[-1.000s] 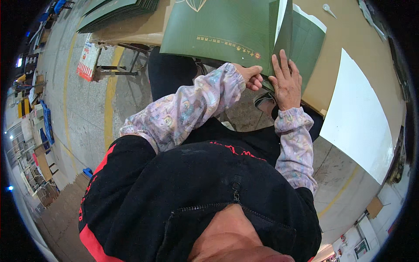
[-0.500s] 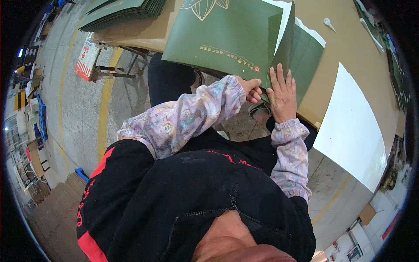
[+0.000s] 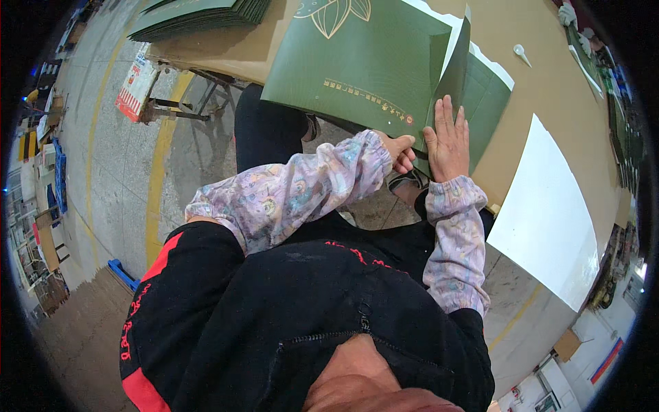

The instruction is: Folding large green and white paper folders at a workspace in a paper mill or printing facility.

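A green paper bag with gold flower lines and printing lies flat over the table's near edge. Its right side is folded up along a crease, and white strips show at its far edges. My left hand is closed at the bag's near corner, thumb against curled fingers, pinching the edge there. Fingers straight and palm down, my right hand presses on the folded right part, just beside the left hand. What lies under the right palm is hidden.
Folded green bags are stacked at the far left of the brown table. A small white pointed nozzle lies right of the bag. One white sheet overhangs the right edge. At the far right, another person's gloved hand is near more green pieces.
The view has shifted slightly, so the bag and white sheet sit a little lower. Both my hands keep nearly the same hold. A gloved hand now shows at the far right.
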The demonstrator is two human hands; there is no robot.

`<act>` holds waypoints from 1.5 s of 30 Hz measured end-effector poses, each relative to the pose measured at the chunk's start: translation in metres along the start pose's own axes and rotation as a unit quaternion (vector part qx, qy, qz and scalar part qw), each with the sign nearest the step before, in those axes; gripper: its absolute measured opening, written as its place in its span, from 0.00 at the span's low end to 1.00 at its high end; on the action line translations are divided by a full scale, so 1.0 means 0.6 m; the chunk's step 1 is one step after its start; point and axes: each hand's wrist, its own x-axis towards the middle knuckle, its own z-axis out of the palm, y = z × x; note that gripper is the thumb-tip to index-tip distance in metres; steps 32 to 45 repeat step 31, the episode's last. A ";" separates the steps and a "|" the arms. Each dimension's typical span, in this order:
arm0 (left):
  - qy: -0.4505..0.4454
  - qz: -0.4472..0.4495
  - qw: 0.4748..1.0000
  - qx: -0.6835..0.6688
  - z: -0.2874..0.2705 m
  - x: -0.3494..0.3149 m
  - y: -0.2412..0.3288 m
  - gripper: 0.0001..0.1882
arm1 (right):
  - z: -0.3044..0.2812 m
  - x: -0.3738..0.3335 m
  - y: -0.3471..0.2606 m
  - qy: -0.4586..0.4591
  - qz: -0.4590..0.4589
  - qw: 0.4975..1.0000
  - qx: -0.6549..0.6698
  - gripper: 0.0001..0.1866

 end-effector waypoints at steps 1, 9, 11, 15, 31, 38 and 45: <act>0.002 0.000 1.000 -0.003 0.002 0.001 -0.001 0.19 | 0.001 0.006 0.003 0.000 -0.001 1.000 -0.001 0.32; 0.008 -0.003 1.000 0.012 0.004 -0.001 -0.002 0.20 | 0.011 0.053 0.028 -0.015 0.004 0.999 -0.041 0.29; 0.000 -0.002 1.000 0.007 0.002 0.005 -0.007 0.19 | 0.013 0.065 0.032 -0.013 0.001 0.999 -0.045 0.29; -0.005 0.005 1.000 0.011 0.004 0.012 -0.014 0.21 | 0.016 0.084 0.042 -0.017 0.000 0.998 -0.064 0.29; -0.003 -0.008 0.998 0.062 0.001 0.013 -0.010 0.20 | 0.037 0.156 0.094 0.053 -0.055 0.997 0.018 0.29; -0.003 -0.008 0.998 0.062 0.001 0.013 -0.010 0.20 | 0.037 0.156 0.094 0.053 -0.055 0.997 0.018 0.29; -0.003 -0.008 0.998 0.062 0.001 0.013 -0.010 0.20 | 0.037 0.156 0.094 0.053 -0.055 0.997 0.018 0.29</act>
